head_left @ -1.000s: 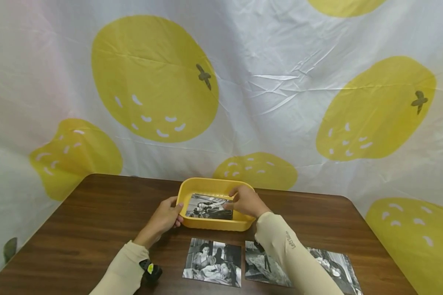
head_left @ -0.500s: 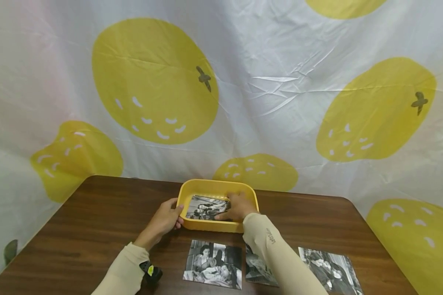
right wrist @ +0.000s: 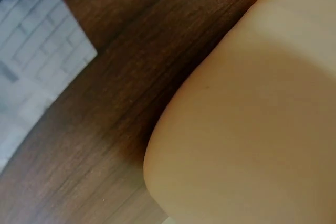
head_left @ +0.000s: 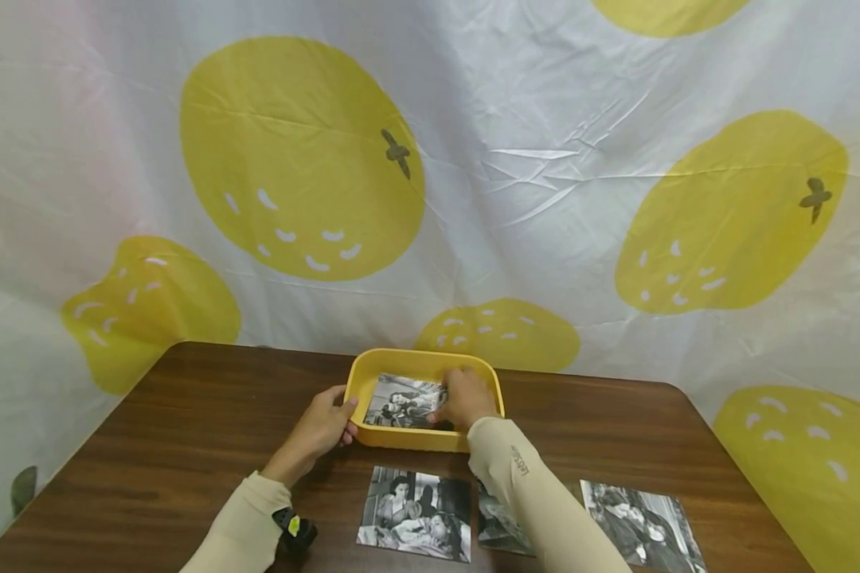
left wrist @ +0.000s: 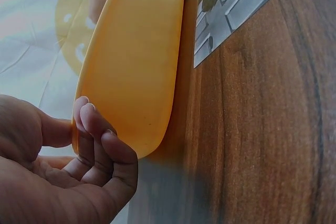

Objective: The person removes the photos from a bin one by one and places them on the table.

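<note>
A yellow tray (head_left: 401,356) stands on the brown wooden table (head_left: 186,414), and a black-and-white photo (head_left: 401,400) lies inside it. My left hand (head_left: 326,422) grips the tray's left end. The left wrist view shows its fingers (left wrist: 86,129) curled against the tray's outer wall (left wrist: 136,56), thumb at the rim. My right hand (head_left: 464,396) is inside the tray and rests on the right part of the photo. The right wrist view shows only the tray's wall (right wrist: 252,129), table wood and the corner of a photo (right wrist: 31,66).
Three more black-and-white photos lie along the near table edge: one (head_left: 416,513) at centre, one (head_left: 498,529) partly under my right forearm, one (head_left: 641,525) to the right. A white curtain with yellow fruit prints (head_left: 545,199) hangs behind the table.
My right hand, which pinched the photo's right edge over the tray, has lowered the photo into the tray and now lies on it. The left hand has stayed on the tray's end.
</note>
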